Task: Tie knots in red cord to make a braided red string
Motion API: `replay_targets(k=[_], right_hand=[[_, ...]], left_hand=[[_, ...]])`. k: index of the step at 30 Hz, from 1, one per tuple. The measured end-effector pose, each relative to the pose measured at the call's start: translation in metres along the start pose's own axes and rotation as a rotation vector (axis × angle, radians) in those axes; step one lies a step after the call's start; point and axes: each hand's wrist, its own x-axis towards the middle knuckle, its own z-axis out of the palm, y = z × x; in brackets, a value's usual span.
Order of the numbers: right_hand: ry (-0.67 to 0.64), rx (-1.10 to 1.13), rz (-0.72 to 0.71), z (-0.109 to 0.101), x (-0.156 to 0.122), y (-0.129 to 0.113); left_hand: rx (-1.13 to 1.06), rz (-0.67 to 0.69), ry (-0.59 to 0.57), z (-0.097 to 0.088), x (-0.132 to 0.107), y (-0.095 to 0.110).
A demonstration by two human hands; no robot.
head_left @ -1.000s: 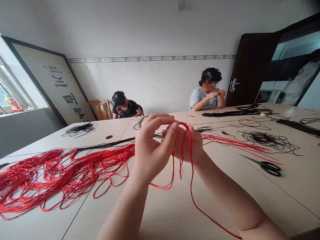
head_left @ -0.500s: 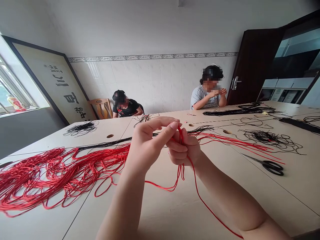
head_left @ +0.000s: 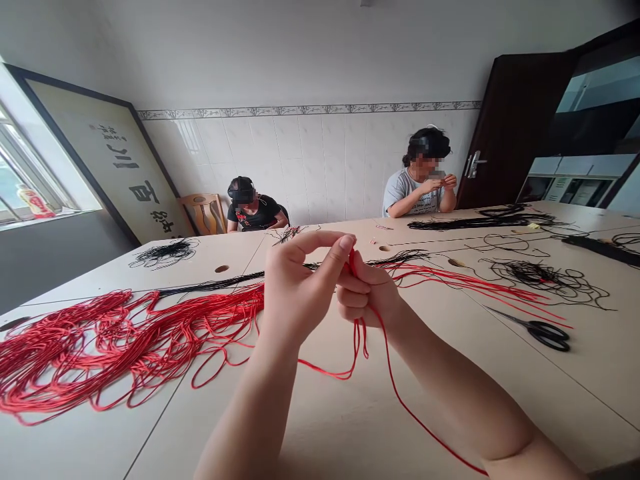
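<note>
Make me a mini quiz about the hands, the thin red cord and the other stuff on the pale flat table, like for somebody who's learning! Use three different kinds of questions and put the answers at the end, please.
1. True or false: the black-handled metal scissors lie on the pale flat table.

2. Pick one. What do the person's bare left hand and bare right hand both hold?
A) the scissors
B) thin red cord
C) a wooden ruler

3. Fill in the blank: the loose, spread-out tangle of red cord lies on the ____ side of the picture.

Key: 1. True. 2. B. 3. left.
</note>
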Motion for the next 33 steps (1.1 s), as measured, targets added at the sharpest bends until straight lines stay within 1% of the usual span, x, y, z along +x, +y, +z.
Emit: replay_targets(k=[2,8,12,14,18,23,29,33], right_hand=[[0.014,0.02,0.013,0.0,0.0,0.0],[-0.025,0.055,-0.007,0.001,0.0,0.0],[-0.138,0.131,-0.047,0.002,0.0,-0.001],[-0.163,0.151,-0.047,0.002,0.001,-0.001],[-0.13,0.129,-0.042,0.004,0.0,-0.004],[-0.112,0.06,-0.049,0.008,0.0,-0.006],[0.06,-0.011,-0.072,0.017,-0.001,-0.009],[0.116,-0.029,-0.106,0.021,-0.001,-0.01]], left_hand=[[0.021,0.016,0.011,0.001,0.0,-0.001],[0.015,0.009,0.006,0.001,0.0,-0.001],[0.004,-0.005,0.009,0.002,-0.001,0.0],[0.006,-0.003,0.02,0.002,-0.001,-0.001],[0.017,0.001,0.037,0.002,0.0,-0.001],[0.04,-0.036,0.048,0.001,0.001,-0.003],[0.047,-0.039,0.107,0.004,0.004,-0.009],[0.07,-0.018,0.127,0.005,0.004,-0.011]])
